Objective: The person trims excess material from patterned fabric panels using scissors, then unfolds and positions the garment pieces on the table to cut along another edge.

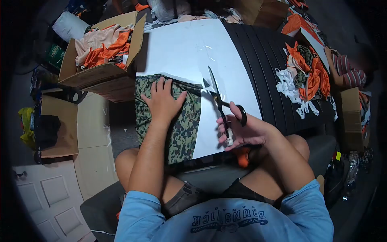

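Spreading its fingers apart over the camouflage cloth (185, 129), the left hand (163, 101) seems to steady only the upper part; the lower part, by the near left corner of the desk (177, 44), could slide off if tugged. At the cloth's far right corner I see black scissors (217, 98), blades parted, so close to the hem that a small wrist turn could nick the fabric. The right hand's (246, 131) fingers are closed loosely on the handles, so the blades could swing. Toward the right edge, a knock could tip the loose garment pile (316, 78) over.
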{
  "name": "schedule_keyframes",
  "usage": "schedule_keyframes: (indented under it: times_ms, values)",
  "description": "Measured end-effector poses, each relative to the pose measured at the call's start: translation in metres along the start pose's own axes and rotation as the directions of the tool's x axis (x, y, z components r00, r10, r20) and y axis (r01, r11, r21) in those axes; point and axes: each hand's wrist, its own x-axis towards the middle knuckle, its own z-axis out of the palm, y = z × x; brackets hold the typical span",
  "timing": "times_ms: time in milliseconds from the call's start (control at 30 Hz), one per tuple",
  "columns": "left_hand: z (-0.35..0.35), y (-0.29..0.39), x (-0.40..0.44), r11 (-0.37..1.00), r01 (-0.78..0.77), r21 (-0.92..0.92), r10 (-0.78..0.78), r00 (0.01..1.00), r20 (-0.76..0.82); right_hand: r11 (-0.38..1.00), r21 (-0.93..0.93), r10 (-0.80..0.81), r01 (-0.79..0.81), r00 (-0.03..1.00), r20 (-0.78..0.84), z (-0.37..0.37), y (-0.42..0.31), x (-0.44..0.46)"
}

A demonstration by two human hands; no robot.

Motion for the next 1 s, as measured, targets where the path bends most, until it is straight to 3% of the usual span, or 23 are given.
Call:
schedule_keyframes:
  times_ms: [100,300,433,467,600,1000]
  values:
    - [-0.002,-0.001,0.002,0.998,0.055,0.015,-0.056,0.998,0.026,0.999,-0.039,0.029,-0.025,0.994,0.105,0.004,0.013,-0.006]
    - [-0.008,0.000,0.000,0.996,0.093,-0.008,-0.093,0.995,0.038,0.997,-0.074,0.034,-0.032,0.999,0.037,0.003,0.027,-0.001]
    - [-0.009,-0.006,0.003,0.987,-0.154,-0.037,0.155,0.988,0.012,0.996,-0.088,-0.010,0.007,0.999,-0.033,0.003,0.018,0.005]
    - [-0.004,-0.005,0.002,0.987,-0.155,-0.037,0.156,0.988,0.011,0.996,-0.089,-0.011,0.008,0.999,-0.034,0.001,0.016,0.006]
    - [0.024,0.002,-0.008,0.831,-0.500,-0.243,0.504,0.862,-0.050,0.994,-0.109,-0.018,0.011,0.998,-0.065,-0.008,0.013,0.018]
    - [0.016,0.019,-0.012,0.954,-0.282,-0.097,0.276,0.958,-0.077,0.990,-0.140,-0.005,-0.008,0.996,-0.090,0.008,0.012,0.013]
